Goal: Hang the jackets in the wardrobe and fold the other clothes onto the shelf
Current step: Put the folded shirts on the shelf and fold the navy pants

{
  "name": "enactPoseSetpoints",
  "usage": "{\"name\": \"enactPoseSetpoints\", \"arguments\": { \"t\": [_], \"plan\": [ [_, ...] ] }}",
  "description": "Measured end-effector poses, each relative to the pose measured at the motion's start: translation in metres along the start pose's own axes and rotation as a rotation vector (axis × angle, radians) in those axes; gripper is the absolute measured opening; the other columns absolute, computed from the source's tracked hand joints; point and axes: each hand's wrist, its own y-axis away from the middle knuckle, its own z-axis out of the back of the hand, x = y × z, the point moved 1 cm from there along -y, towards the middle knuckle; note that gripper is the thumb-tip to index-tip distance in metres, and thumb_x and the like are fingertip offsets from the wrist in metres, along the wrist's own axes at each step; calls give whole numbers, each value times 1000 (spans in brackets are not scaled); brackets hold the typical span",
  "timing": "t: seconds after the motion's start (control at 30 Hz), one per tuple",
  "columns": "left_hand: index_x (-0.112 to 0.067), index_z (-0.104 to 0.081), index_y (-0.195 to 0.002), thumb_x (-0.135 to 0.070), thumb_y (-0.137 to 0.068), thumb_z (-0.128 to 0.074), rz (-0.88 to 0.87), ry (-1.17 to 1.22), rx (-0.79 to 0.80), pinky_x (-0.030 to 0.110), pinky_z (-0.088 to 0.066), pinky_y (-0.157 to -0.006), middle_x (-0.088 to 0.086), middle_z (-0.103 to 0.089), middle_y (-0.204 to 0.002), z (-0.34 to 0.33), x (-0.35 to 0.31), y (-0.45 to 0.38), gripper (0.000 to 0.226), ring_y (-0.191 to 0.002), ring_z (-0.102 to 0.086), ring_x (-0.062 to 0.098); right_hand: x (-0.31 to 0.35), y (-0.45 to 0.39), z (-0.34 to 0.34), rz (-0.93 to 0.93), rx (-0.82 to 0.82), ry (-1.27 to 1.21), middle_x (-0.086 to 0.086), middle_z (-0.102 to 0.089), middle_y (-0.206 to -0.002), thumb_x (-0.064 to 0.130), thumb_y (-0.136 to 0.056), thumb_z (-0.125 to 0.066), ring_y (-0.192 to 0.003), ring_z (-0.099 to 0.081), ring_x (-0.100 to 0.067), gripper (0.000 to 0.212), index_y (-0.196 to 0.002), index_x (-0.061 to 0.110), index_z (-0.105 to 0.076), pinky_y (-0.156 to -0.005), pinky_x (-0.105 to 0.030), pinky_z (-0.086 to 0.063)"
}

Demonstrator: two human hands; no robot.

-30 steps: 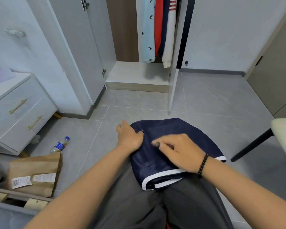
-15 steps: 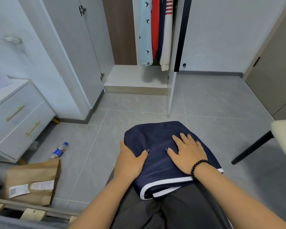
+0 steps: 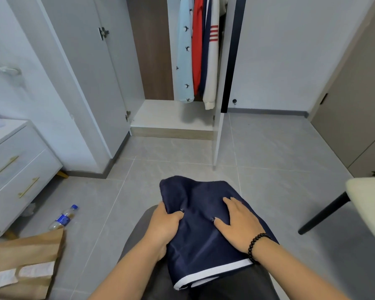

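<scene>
Two obstacles: bottle (image 3: 63,218), bag (image 3: 24,271).

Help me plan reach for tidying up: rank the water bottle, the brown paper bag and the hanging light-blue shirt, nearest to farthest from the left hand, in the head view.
From the left hand:
1. Water bottle, on the floor to its left.
2. Brown paper bag, lower left on the floor.
3. Light-blue shirt, hanging in the wardrobe ahead.

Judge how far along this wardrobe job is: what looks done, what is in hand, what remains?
Done: jackets hang in the wardrobe. In hand: the folded navy garment on the lap, left hand gripping its edge, right hand flat on it. Left: placing it on the shelf.
</scene>
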Motion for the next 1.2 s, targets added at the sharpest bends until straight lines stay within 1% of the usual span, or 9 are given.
{"name": "enactPoseSetpoints", "arguments": {
  "t": [0.13, 0.23, 0.4, 0.5, 0.63, 0.73, 0.8, 1.03, 1.2],
  "plan": [
    [-42, -60, -106, -7, -90, -56, -209, -122, 129, 12, -51, -59, -22, -71, -89, -4, -38, -17, 39, -79, -68, 0, 14, -26, 41, 127, -30, -247, 6, -18, -156, 37, -82, -67, -140, -24, -8, 87, -151, 22, -16, -113, -23, -25],
    [-35, -61, -117, -5, -92, -56, -290, -196, 295, 16, -54, -71, -16, -72, -100, -11, -74, -36, 39, -91, -69, 4, 27, -54, 86, 245, -61, -332, 15, -23, -147, 31, -74, -77, -127, -27, 4, 95, -148, 28, -17, -101, -10, -25],
    [-32, -59, -121, -6, -92, -62, -335, -240, 539, 19, -54, -80, -8, -71, -113, -22, -128, -79, 38, -104, -67, 11, 38, -106, 146, 329, -42, -383, 25, -23, -138, 34, -66, -84, -127, -27, 6, 107, -147, 38, -14, -99, -9, -27],
    [-31, -57, -125, -8, -94, -62, -405, -377, 638, 24, -53, -88, -10, -68, -118, -28, -161, -112, 40, -109, -65, 10, 40, -143, 176, 390, -25, -444, 24, -45, -135, 24, -66, -87, -121, -45, 7, 89, -138, 38, -35, -98, -13, -40],
    [-27, -57, -129, -6, -93, -56, -436, -519, 752, 36, -52, -96, -4, -67, -121, -33, -195, -161, 41, -111, -64, 16, 36, -200, 200, 372, 100, -482, 13, -70, -107, 23, -61, -89, -99, -66, -2, 62, -115, 35, -61, -81, -21, -55],
    [-24, -59, -126, -2, -93, -56, -431, -587, 747, 48, -50, -97, 2, -67, -119, -30, -221, -196, 40, -109, -65, 22, 38, -241, 207, 306, 78, -429, 19, -71, -85, 36, -55, -87, -80, -67, 3, 45, -95, 32, -67, -62, -15, -53],
    [-25, -61, -123, 1, -92, -56, -390, -579, 720, 51, -50, -97, 2, -67, -116, -26, -244, -212, 40, -108, -65, 23, 48, -262, 215, 280, 58, -460, 20, -69, -75, 31, -57, -88, -71, -64, 6, 36, -85, 34, -65, -54, -10, -48],
    [-28, -59, -126, -3, -94, -58, -330, -528, 666, 23, -52, -90, -9, -67, -118, 4, -359, -221, 41, -109, -65, 10, 121, -292, 289, 340, 6, -619, 20, -69, -73, 18, -68, -84, -70, -65, 6, 33, -74, 46, -69, -58, -7, -46],
    [-33, -56, -131, -7, -97, -57, -366, -500, 649, 27, -51, -95, -13, -64, -125, 35, -468, -195, 43, -115, -62, 9, 202, -292, 379, 424, -72, -607, 24, -62, -59, 16, -71, -83, -58, -58, 10, 31, -66, 40, -64, -53, -3, -41]
  ]
}}
